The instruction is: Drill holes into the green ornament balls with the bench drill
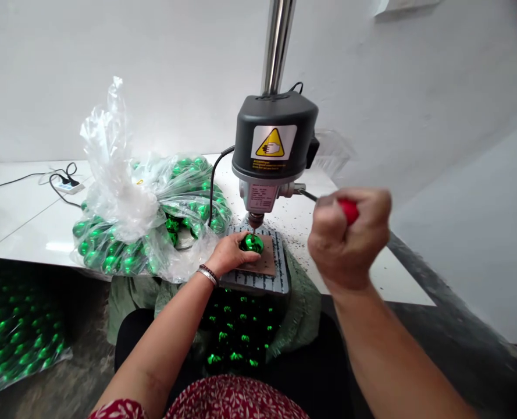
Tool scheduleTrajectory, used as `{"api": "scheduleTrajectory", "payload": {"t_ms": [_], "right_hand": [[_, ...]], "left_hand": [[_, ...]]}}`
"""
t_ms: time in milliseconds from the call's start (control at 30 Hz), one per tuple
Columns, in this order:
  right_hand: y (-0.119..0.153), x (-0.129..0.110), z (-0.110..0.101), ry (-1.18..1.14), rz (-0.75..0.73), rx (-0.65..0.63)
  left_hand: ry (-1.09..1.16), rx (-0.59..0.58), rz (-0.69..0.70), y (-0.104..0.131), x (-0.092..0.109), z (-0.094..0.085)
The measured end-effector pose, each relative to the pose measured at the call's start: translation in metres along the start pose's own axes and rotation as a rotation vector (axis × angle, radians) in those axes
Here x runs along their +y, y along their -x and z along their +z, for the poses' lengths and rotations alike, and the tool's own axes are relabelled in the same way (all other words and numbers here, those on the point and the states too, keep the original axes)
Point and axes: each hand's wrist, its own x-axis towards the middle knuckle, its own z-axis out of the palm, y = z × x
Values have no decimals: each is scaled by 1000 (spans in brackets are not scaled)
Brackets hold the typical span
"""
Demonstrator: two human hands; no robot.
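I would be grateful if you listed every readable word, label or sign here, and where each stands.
Yellow warning triangle showing a hand: on the black drill press head.
"Attention", apparently, beneath it; smaller lines too blurred to read.
Label on the grey housing: too small to read.

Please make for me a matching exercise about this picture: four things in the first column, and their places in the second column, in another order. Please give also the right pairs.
Things:
1. shiny green ball
2. round red knob
3. white power strip
4. yellow triangular warning sign

Places:
A. on the front of the black drill housing
B. in the right hand
C. below the drill chuck, in the left hand
D. on the white table, left of the clear plastic bags

Right pairs: 1-C, 2-B, 3-D, 4-A
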Motion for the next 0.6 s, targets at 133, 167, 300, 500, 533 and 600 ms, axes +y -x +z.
{"api": "scheduleTrajectory", "payload": {"t_ms": [133,167,300,500,533,600], "right_hand": [[-57,-8,9,-23,271,-211],[-66,-9,10,-9,315,-236],[-74,-12,14,-7,380,-251],[-66,-10,18,30,402,-179],[-65,-8,18,34,399,-169],[-64,-5,19,29,384,-152]], "left_hand": [[14,26,6,10,7,-4],[32,22,16,16,9,-8],[67,-173,89,50,14,-35],[20,-166,-49,74,-1,-86],[-55,-39,-98,69,-7,-92],[-258,195,-228,52,-22,-102]]}}
